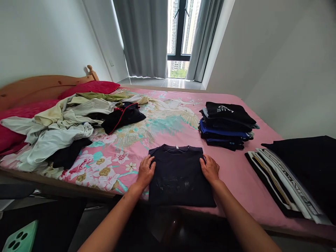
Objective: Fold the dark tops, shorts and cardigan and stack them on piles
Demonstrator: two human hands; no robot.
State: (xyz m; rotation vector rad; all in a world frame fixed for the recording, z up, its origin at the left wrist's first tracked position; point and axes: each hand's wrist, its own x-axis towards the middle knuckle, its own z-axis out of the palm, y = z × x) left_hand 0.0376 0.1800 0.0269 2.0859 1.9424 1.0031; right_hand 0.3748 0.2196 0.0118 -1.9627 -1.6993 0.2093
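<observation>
A dark navy T-shirt (178,171), folded into a neat rectangle, lies flat at the bed's near edge with its collar facing away from me. Faint print marks show on its lower front. My left hand (146,170) rests at the shirt's left side, thumb and fingers apart, touching the edge near the shoulder. At the opposite side, my right hand (210,168) touches the right edge in much the same way, its thumb apart from the fingers. Neither hand lifts the cloth.
Folded dark clothes (227,124) are stacked beyond my right hand. Another folded pile (286,182) sits at the far right. Loose, crumpled clothes (70,122) cover the bed's left side near red pillows (94,86). A green phone (21,238) is at the lower left.
</observation>
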